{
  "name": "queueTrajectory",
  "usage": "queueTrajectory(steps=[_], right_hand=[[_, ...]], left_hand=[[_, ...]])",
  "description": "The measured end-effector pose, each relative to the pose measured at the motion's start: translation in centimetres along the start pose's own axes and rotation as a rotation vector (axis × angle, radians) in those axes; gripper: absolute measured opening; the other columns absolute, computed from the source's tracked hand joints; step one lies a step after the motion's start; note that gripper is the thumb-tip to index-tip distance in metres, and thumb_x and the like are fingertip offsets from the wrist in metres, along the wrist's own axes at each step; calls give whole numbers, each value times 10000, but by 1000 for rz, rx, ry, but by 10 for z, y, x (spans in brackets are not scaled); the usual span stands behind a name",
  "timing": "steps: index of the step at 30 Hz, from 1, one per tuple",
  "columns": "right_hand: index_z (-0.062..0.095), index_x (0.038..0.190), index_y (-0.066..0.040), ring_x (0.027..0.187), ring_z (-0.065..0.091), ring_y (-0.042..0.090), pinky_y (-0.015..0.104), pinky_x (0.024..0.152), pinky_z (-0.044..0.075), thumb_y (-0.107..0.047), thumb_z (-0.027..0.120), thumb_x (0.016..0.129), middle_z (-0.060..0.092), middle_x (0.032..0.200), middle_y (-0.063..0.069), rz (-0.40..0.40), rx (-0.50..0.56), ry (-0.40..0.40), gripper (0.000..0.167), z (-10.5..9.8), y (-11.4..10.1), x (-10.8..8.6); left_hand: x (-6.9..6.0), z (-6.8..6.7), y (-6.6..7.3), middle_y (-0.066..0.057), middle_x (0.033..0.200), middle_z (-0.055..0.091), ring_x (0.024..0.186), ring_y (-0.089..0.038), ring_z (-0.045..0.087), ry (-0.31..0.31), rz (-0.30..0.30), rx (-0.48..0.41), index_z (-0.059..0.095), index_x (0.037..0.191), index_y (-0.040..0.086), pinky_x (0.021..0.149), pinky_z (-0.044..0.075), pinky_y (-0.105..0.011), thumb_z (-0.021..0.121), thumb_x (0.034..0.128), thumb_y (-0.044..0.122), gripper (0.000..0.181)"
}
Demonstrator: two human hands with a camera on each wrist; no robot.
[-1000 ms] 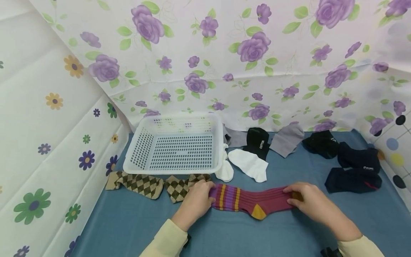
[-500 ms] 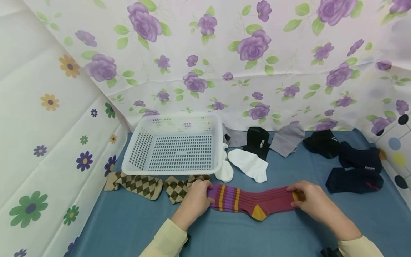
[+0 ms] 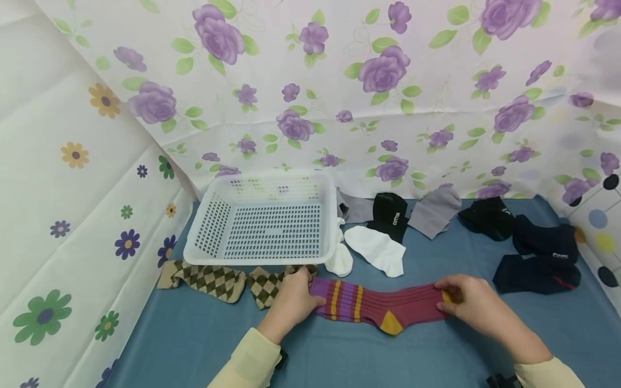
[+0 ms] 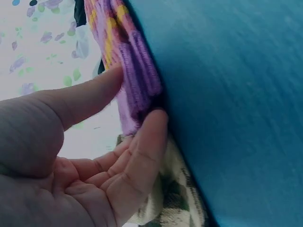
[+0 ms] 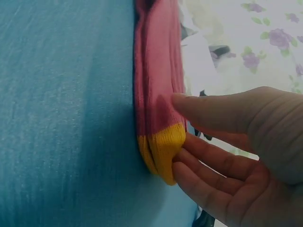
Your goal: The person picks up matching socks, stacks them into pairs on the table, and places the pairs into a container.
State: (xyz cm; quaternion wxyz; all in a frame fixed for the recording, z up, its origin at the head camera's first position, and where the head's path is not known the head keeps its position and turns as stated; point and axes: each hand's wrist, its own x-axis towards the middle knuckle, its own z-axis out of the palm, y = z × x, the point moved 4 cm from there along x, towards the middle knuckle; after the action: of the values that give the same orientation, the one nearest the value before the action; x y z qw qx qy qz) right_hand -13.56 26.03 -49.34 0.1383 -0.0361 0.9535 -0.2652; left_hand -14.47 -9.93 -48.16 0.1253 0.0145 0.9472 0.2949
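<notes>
A pair of maroon knit socks [image 3: 371, 302] lies one on the other across the cloth. Their purple cuffs [image 4: 137, 78] have yellow stripes beside them, and the heel and toes are yellow. My left hand [image 3: 290, 302] lightly holds the cuff end, thumb on the purple knit and a fingertip by its edge. At the toe end, my right hand [image 3: 468, 302] pinches loosely, with its thumb on the maroon knit and its fingers against the yellow toes [image 5: 165, 146]. Beside and partly behind my left hand lies an argyle sock [image 3: 266, 285].
A white plastic basket [image 3: 271, 229] stands behind the argyle socks. White socks [image 3: 375, 249], grey socks [image 3: 434, 210], and black socks [image 3: 390, 213] lie along the back. Navy socks [image 3: 536, 274] sit at the right. Flowered sheeting [image 3: 301, 81] hangs behind everything.
My left hand has shifted slightly left, and more of the purple cuff shows beside it. The right hand has edged slightly to the right at the toes.
</notes>
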Motion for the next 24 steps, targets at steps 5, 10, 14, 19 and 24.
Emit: queueTrajectory(steps=[5, 10, 14, 19, 24], right_hand=[[674, 1050, -135, 782, 598, 128, 327, 671, 557, -192, 767, 775, 670, 956, 31, 33, 13, 29, 296, -4, 1, 1], [678, 1039, -117, 833, 591, 205, 412, 705, 534, -222, 802, 734, 666, 993, 100, 76, -43, 72, 345, -7, 3, 0], [656, 1086, -79, 890, 579, 254, 468, 743, 505, -281, 812, 718, 646, 1057, 159, 113, -54, 56, 448, -6, 5, 0], [612, 1155, -46, 903, 556, 263, 478, 761, 486, -393, 796, 716, 620, 1099, 188, 158, -52, 4, 589, -4, 9, 0], [597, 1170, -27, 888, 542, 261, 475, 762, 483, -457, 789, 697, 615, 1095, 197, 174, -45, -4, 667, -2, 12, 1]], left_hand=[[1, 1, -1, -150, 1025, 640, 824, -223, 618, -19, -4, -12, 559, 1132, 51, 633, 494, -353, 756, 783, 327, 486], [1, 0, 3, -129, 1008, 653, 769, -185, 608, -45, 25, 13, 561, 1146, 49, 606, 478, -333, 755, 785, 316, 489], [2, 0, 5, -104, 970, 648, 728, -166, 585, -47, 31, 23, 559, 1136, 53, 584, 451, -314, 774, 767, 299, 492], [3, 1, 6, -110, 986, 641, 762, -201, 601, -38, 10, 23, 557, 1131, 59, 596, 460, -327, 802, 736, 271, 511], [5, 2, 9, -122, 964, 638, 782, -219, 611, -36, -16, 15, 576, 1121, 28, 602, 486, -337, 823, 710, 236, 523]])
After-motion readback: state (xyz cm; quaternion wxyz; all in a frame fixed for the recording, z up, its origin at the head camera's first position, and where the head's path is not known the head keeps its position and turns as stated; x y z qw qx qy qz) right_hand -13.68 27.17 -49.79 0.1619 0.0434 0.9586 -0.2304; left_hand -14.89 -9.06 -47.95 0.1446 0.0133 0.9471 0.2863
